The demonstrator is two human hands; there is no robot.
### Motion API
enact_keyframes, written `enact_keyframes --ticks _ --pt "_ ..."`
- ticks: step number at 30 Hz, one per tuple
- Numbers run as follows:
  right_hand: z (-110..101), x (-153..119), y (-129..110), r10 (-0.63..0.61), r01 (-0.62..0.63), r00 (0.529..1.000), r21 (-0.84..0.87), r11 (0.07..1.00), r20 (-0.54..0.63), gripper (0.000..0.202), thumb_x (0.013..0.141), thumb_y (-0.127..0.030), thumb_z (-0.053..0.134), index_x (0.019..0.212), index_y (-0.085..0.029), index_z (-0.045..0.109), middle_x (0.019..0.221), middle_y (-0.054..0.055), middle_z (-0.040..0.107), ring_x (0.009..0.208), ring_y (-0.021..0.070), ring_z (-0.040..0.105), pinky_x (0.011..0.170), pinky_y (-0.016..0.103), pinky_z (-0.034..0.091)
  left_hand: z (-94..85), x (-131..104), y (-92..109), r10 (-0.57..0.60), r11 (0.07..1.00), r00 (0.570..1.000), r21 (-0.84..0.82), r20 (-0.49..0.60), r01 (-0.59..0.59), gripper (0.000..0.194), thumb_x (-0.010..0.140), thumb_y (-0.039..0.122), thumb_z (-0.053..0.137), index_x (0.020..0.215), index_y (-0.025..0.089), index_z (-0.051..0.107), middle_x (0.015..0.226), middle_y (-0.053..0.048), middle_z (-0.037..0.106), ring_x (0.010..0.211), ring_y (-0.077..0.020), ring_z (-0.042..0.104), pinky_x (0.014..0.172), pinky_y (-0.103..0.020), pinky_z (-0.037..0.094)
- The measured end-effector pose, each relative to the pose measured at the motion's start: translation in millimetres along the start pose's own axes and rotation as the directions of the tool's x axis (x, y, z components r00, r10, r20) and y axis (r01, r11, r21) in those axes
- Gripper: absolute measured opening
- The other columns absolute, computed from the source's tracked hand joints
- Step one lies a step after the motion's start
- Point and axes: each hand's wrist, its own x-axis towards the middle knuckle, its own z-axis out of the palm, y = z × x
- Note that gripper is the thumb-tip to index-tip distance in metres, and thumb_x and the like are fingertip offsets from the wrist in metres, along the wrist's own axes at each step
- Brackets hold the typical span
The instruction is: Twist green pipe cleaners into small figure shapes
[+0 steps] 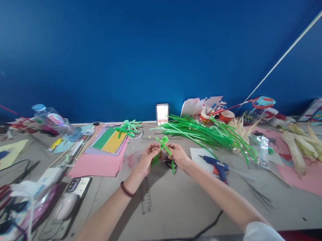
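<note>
Between my hands, above the middle of the table, is a small green pipe-cleaner figure with a coiled round top and strands hanging below. My left hand pinches it from the left side, a beaded bracelet on that wrist. From the right, my right hand grips it with the fingers closed. Dark scissor handles lie on the table just beneath, partly hidden. A clear ruler lies below my left hand.
A blue glue gun lies right of my right hand, its cord near the front edge. Behind it spreads a bundle of green pipe cleaners. Pink paper, a phone and a plastic bottle are at the left.
</note>
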Motion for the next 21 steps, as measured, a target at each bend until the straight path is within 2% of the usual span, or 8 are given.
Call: enact_keyframes --ticks 1,3,5,7,12,16,21 --pt "1.0 0.3 0.4 0.009 -0.009 0.999 -0.001 1.000 -0.032 0.039 0.046 -0.044 0.079 0.064 -0.015 0.060 0.043 -0.010 0.038 0.037 0.0012 0.019 0.037 0.019 0.012 0.7 -1.0 -1.0 0.103 0.991 0.994 0.093 -0.041 -0.099 0.032 0.059 0.023 0.078 0.085 0.018 0.059 0.073 0.001 0.061 0.066 -0.0131 0.059 0.061 -0.024 0.049" --pt "3.6 -0.7 1.5 0.017 -0.018 0.997 -0.009 1.000 -0.074 0.038 0.047 -0.043 0.078 0.067 -0.015 0.061 0.042 -0.011 0.036 0.037 0.0015 0.019 0.037 0.019 0.011 0.2 -4.4 -2.8 0.305 0.913 0.950 0.306 -0.072 -0.270 0.035 0.057 0.019 0.079 0.087 0.020 0.061 0.082 -0.001 0.063 0.076 -0.0139 0.059 0.069 -0.023 0.047" --pt "6.5 -3.4 2.9 0.010 -0.013 0.996 -0.026 1.000 -0.092 0.034 0.050 -0.041 0.075 0.069 -0.016 0.062 0.042 -0.011 0.035 0.037 0.0021 0.019 0.037 0.019 0.012 -2.4 -8.9 -3.3 0.407 0.818 0.912 0.461 -0.043 -0.344 0.031 0.060 0.016 0.077 0.088 0.021 0.065 0.087 -0.003 0.064 0.082 -0.0150 0.057 0.076 -0.023 0.044" --pt "8.6 -6.7 4.2 0.002 -0.007 0.996 -0.050 0.999 -0.092 0.031 0.054 -0.041 0.072 0.071 -0.016 0.064 0.041 -0.011 0.033 0.037 0.0028 0.020 0.037 0.020 0.012 -5.6 -12.9 -2.4 0.421 0.777 0.907 0.522 -0.013 -0.353 0.026 0.062 0.014 0.075 0.086 0.022 0.068 0.090 -0.006 0.064 0.085 -0.0166 0.055 0.076 -0.021 0.042" --pt "8.8 -11.2 7.1 -0.042 0.027 0.993 -0.130 0.991 -0.113 0.028 0.060 -0.040 0.067 0.073 -0.015 0.066 0.041 -0.009 0.034 0.037 0.0042 0.023 0.038 0.021 0.014 -11.8 -15.5 2.1 0.344 0.816 0.939 0.493 0.005 -0.302 0.019 0.069 0.013 0.070 0.085 0.023 0.070 0.094 -0.011 0.065 0.096 -0.0236 0.055 0.072 -0.022 0.040" --pt "10.0 -12.1 8.9 -0.100 0.075 0.984 -0.163 0.984 -0.150 0.026 0.061 -0.039 0.068 0.069 -0.014 0.067 0.046 -0.006 0.043 0.041 0.0053 0.029 0.041 0.022 0.019 -15.2 -12.9 2.7 0.358 0.712 0.930 0.620 0.085 -0.331 0.022 0.073 0.017 0.066 0.094 0.023 0.068 0.098 -0.013 0.064 0.099 -0.0257 0.054 0.077 -0.025 0.038" --pt "15.9 -16.2 9.2 -0.164 0.136 0.965 -0.142 0.980 -0.207 0.024 0.057 -0.038 0.071 0.067 -0.016 0.069 0.055 -0.001 0.056 0.052 0.0105 0.045 0.047 0.023 0.030 -13.8 -10.9 0.3 0.406 0.638 0.911 0.692 0.070 -0.337 0.023 0.075 0.016 0.064 0.096 0.023 0.067 0.097 -0.011 0.062 0.085 -0.0219 0.055 0.071 -0.023 0.037"
